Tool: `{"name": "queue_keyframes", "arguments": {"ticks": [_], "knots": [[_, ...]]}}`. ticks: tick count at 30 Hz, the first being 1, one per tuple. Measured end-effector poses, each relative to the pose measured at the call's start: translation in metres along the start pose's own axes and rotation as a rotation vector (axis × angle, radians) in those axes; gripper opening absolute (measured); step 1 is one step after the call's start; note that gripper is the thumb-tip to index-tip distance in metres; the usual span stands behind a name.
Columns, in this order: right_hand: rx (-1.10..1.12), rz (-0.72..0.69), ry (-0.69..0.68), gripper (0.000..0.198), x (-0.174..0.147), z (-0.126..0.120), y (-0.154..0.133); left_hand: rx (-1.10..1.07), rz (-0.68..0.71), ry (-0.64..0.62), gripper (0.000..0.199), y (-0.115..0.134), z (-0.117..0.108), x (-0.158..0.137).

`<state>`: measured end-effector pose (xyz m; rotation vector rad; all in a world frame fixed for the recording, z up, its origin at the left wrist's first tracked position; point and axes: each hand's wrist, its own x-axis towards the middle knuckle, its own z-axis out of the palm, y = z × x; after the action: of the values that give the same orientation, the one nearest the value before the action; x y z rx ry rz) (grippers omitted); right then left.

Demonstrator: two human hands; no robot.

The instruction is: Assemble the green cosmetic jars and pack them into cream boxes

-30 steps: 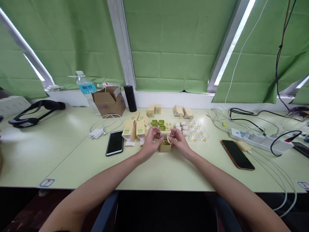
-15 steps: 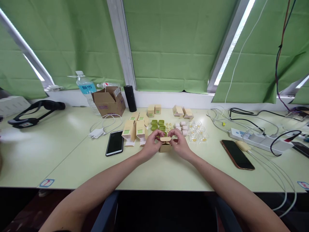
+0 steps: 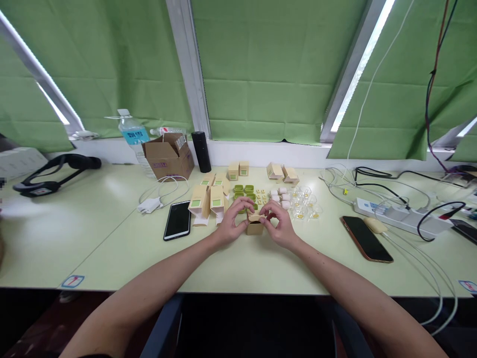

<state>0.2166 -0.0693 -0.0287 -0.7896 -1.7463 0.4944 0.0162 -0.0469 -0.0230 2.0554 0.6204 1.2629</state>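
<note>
A small tan cardboard box [image 3: 255,228] stands upright on the table between my two hands. From its left, my left hand [image 3: 234,222] curls its fingers over the box's top and side. My right hand [image 3: 278,224] pinches the lid flap [image 3: 255,217] at the box's right top edge. Just beyond the hands lie green trays [image 3: 243,189], tiny yellow pieces [image 3: 260,191], white-pink rounded pieces [image 3: 285,197] and clear plastic pieces [image 3: 306,200]. Open tan boxes [image 3: 200,200] stand to the left of my left hand. The box's inside is hidden.
Closed small boxes [image 3: 238,169] and open ones [image 3: 282,172] stand at the back. Phones lie left [image 3: 177,221] and right [image 3: 366,238]. A power strip [image 3: 402,217] with cables is on the right. A carton [image 3: 168,158], a bottle [image 3: 134,136] and a black cylinder [image 3: 201,152] stand back left.
The box's raised lid flap has folded down toward the top. My fingers have shifted with it, the left hand's reaching farther over the box.
</note>
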Motion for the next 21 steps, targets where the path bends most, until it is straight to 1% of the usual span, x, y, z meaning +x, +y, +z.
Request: {"name": "queue_keyframes", "arguments": {"ticks": [2,6,15,21], "knots": [[-0.014,-0.01,-0.007,0.004,-0.0005,0.0003,0.0018,0.028,0.032,-0.021,0.012,0.0011,-0.0022,0.0],[-0.063,-0.042,-0.023,0.006,-0.0012,0.0003,0.0048,0.083,0.028,-0.04,0.01,0.0026,-0.0021,-0.0002],[-0.067,-0.087,-0.003,0.011,-0.0007,0.0008,0.0053,0.148,0.06,-0.044,0.009,0.0011,-0.0027,-0.0003],[-0.084,-0.142,-0.03,0.015,0.0007,-0.0028,0.0049,0.195,0.088,-0.055,0.009,-0.0006,-0.0047,-0.002]]}}
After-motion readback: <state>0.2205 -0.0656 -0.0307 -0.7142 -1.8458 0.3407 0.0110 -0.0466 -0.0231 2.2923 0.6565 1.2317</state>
